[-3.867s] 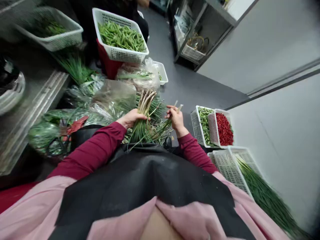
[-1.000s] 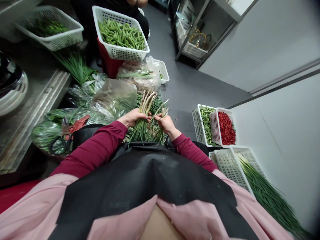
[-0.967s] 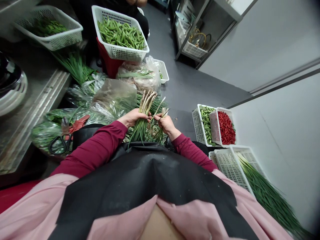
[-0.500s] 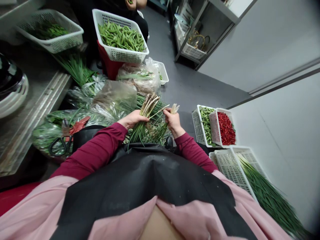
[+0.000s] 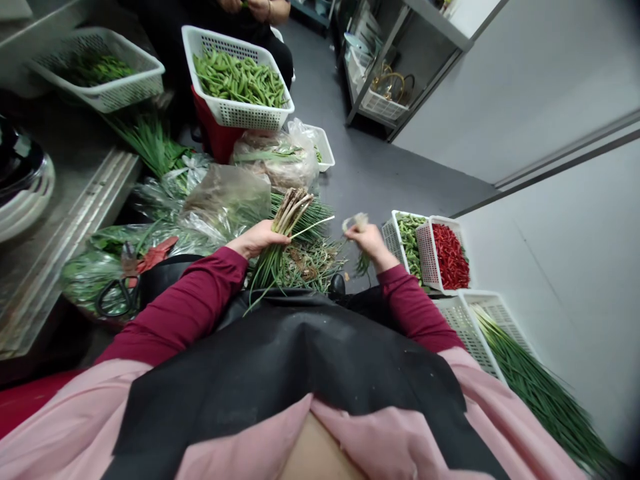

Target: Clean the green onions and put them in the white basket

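Observation:
My left hand (image 5: 261, 238) is closed round a bunch of thin spring onions (image 5: 291, 212), their soil-stained white ends pointing up and their green leaves hanging over my apron. One cleaner pale stalk (image 5: 315, 228) juts out of that bunch to the right. Further right, my right hand (image 5: 369, 240) is closed on a smaller bundle of spring onions with clean white ends (image 5: 356, 221), blurred by motion; its green leaves dangle below. Beneath and between my hands lies a heap of loose leaves and peelings (image 5: 315, 263), with more green spring onions (image 5: 313, 217) behind it.
Ahead stands a white basket of green peppers (image 5: 240, 79), with another person's hands (image 5: 257, 8) beyond. Baskets of red chillies (image 5: 450, 257) and long green stalks (image 5: 530, 373) stand right. Bagged greens (image 5: 95, 260) and black-handled scissors (image 5: 117, 297) lie left, beside a metal ledge (image 5: 95, 207).
My right hand has moved right, away from the left bunch, with its white-ended bundle. The pale stalk it was touching now sticks out free from the bunch in my left hand.

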A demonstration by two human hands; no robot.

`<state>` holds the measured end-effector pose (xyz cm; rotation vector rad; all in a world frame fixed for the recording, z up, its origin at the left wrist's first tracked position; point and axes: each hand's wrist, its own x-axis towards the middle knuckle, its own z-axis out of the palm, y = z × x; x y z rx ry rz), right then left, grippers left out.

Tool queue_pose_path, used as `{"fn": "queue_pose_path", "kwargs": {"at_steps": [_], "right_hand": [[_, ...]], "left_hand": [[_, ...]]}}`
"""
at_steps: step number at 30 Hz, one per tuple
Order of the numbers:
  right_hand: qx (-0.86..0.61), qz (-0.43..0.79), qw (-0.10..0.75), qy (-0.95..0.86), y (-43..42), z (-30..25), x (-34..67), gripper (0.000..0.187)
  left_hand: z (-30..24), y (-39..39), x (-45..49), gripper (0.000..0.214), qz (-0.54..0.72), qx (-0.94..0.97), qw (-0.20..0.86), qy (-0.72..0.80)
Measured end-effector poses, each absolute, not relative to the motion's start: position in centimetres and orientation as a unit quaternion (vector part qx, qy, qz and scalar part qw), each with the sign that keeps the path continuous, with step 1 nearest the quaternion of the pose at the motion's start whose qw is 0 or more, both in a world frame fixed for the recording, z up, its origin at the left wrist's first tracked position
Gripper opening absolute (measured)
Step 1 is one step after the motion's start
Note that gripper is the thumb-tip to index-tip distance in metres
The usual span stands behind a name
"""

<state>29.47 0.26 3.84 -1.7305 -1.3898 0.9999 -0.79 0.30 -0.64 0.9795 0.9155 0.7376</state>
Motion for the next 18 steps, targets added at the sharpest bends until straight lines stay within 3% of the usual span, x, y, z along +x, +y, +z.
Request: {"fn": "queue_pose_path", "kwargs": {"at_steps": [2,4,8,12,16,18], "right_hand": [[-0.665,0.401,0.239,-0.583,-1.3,1.4,27.3,0.028],[-0.67,0.379,0.233,-0.594,-2.2,-0.1,25.0,0.032],[-0.614,0.399,0.375,-0.568,-1.7,0.0,21.3,0.037],[-0.587,0.468,0.444,-0.489,0.4,1.3,20.1,0.036],[-0.596,0.345,0.6,-0.407,2.3,2.6,22.6,0.035],[-0.589,0.302,0.625,-0.413,2.4,3.3,23.6,0.035]], "left_hand": [[-0.7,0.3,-0.7,0.033,0.336,0.439,0.722,0.415],[-0.6,0.2,-0.4,0.034,0.338,0.432,0.725,0.416],[-0.3,-0.2,0.3,0.034,0.324,0.42,0.738,0.418],[-0.1,-0.3,0.5,0.033,0.307,0.416,0.762,0.39],[-0.1,0.0,-0.1,0.033,0.312,0.39,0.782,0.373],[-0.2,0.2,-0.2,0.033,0.314,0.378,0.788,0.371]]}}
